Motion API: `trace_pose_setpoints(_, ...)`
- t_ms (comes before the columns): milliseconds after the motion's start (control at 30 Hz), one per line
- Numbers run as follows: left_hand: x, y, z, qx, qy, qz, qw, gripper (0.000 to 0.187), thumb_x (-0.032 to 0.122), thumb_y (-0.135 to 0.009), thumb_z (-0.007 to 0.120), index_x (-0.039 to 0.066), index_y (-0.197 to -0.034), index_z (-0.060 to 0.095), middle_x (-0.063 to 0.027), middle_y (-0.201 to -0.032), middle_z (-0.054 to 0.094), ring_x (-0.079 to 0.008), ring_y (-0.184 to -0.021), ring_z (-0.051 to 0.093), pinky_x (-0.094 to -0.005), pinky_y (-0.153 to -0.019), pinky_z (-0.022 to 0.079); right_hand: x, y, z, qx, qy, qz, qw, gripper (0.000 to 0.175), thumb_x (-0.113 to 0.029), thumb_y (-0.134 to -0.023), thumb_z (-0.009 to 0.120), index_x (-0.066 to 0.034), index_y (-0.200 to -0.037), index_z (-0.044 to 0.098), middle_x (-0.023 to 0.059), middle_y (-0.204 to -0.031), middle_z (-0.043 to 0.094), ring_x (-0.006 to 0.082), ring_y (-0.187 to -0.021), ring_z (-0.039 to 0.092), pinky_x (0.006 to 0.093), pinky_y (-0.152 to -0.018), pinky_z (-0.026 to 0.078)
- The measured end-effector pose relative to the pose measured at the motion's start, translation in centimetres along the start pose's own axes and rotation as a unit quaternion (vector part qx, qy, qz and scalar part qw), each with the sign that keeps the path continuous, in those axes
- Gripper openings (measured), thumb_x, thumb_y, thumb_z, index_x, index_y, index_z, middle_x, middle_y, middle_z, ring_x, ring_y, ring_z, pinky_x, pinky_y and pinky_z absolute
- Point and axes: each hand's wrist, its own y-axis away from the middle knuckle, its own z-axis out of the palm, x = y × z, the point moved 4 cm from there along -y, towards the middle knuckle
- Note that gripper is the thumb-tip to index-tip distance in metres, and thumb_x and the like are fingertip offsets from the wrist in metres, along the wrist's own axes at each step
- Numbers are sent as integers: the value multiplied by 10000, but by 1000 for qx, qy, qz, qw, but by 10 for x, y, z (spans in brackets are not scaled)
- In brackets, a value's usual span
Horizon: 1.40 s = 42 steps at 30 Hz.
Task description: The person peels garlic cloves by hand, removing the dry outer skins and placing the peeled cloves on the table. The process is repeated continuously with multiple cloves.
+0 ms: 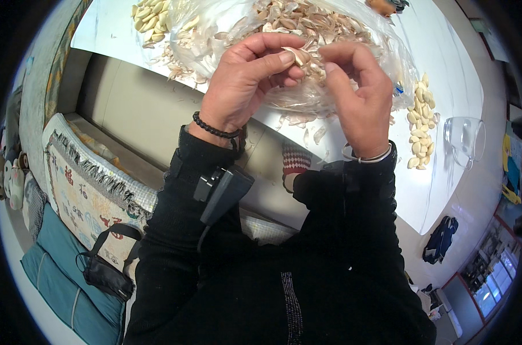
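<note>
My left hand (250,71) pinches a garlic clove (298,57), partly in its skin, between thumb and fingers. Just to its right is my right hand (361,92), thumb and forefinger curled with a small gap, and I see nothing held between them. Both hands are above a clear plastic bag (295,97) with a heap of dry garlic skins (304,21) on it. Peeled garlic cloves (421,125) lie in a strip right of the bag. More peeled cloves (151,17) are piled at the far left.
A clear glass mug (465,140) stands near the right side of the white marbled table (452,82). Loose skins (297,118) are scattered along the near edge. Left of me is a seat with a patterned cover (86,189) and a black bag (108,276).
</note>
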Motion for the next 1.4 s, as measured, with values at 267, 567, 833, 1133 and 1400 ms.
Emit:
trace_pose_setpoints(267, 0, 1, -4, 12, -36, 16, 999, 215, 77, -890, 606, 4, -1092, 591, -64, -922, 652, -121, -816, 651, -244, -739, 540, -8, 0, 10, -9, 104, -145, 984, 39, -27, -806, 618, 2, -831, 623, 110, -771, 604, 226, -658, 601, 313, -580, 462)
trace_pose_setpoints(567, -2, 2, -4, 15, -73, -10, 997, 184, 64, -888, 604, 8, -1062, 620, -38, -913, 651, -104, -782, 635, -232, -755, 528, -11, 4, 16, -27, 190, -186, 963, 95, -35, -762, 595, -18, -767, 502, 149, -703, 532, 330, -622, 551, 411, -549, 436)
trace_pose_setpoints(833, -2, 1, 3, 1, -50, 25, 998, 153, 69, -864, 645, 0, -999, 627, -72, -907, 662, -123, -768, 656, -235, -732, 553, -8, 2, 18, 9, 184, -181, 966, 105, -38, -755, 593, -28, -750, 489, 135, -670, 516, 326, -601, 534, 420, -542, 430)
trace_pose_setpoints(1133, -6, 3, 2, -22, -84, -39, 995, 199, 74, -868, 639, 1, -1052, 622, -108, -940, 682, -140, -767, 674, -245, -712, 564, 5, -5, -20, 152, 105, -47, 982, 66, -64, -860, 579, -10, -828, 562, 3, -695, 539, 72, -641, 495, 224, -590, 425)
trace_pose_setpoints(1400, -3, -1, -3, 13, 31, -14, 999, 289, 139, -910, 591, 19, -1171, 555, -144, -1103, 641, -189, -958, 643, -299, -847, 527, 5, -3, -12, 75, 87, -28, 993, 80, -72, -875, 600, 7, -876, 594, 7, -791, 586, 74, -732, 529, 214, -689, 437)
